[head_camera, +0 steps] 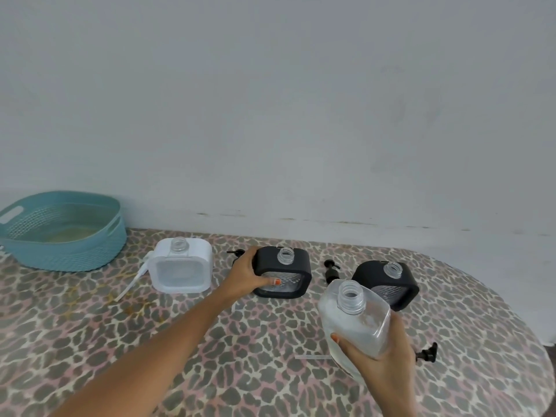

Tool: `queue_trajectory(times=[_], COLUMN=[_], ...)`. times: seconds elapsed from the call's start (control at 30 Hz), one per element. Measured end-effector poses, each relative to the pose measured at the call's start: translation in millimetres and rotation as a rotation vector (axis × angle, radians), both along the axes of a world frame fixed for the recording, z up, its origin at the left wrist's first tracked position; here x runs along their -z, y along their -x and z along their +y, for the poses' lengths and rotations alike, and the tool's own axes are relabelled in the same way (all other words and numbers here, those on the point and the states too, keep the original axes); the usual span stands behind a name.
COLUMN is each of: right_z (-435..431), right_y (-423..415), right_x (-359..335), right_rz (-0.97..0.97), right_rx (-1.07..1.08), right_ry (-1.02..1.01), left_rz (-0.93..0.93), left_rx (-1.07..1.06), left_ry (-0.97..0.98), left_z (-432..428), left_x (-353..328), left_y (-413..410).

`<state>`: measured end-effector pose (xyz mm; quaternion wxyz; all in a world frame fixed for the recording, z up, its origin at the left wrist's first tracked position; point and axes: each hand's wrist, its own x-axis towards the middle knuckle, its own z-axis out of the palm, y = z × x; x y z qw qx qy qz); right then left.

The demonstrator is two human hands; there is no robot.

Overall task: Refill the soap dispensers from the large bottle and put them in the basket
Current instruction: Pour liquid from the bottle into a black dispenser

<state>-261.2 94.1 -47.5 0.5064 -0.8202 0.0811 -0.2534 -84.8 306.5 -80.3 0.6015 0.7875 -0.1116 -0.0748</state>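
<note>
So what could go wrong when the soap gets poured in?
1. The middle black dispenser has a narrow neck, and the large bottle, open and tilted in the right hand, could miss it and spill onto the table.
2. The left hand grips only one side, so the dispenser might tip.
3. The other black dispenser stands close behind the bottle and could get bumped.
</note>
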Motion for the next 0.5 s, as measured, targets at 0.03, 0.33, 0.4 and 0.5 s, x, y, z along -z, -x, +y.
queue_trajectory(times=[0.03,0.33,0.4,0.5], right_z=[1,3,5,10], right_y=[0,-3,-3,-5], right_x=[-2,-31,-39,-52], right_rz=[-0.006,-0.103,-0.124,-0.129], right_rx=[-0.001,-0.040,-0.044,-0.046], right_ry=[0.006,0.139,0.178,0.261], left_rz=[-0.001,-0.032,-0.051,-0.078], left_rx=[0.006,0.098,0.120,0.143], left_ry=[0.001,0.052,0.040,0.018], left_z=[2,49,63,82], left_x=[-4,-59,-70,-80], left_y=[3,42,53,70])
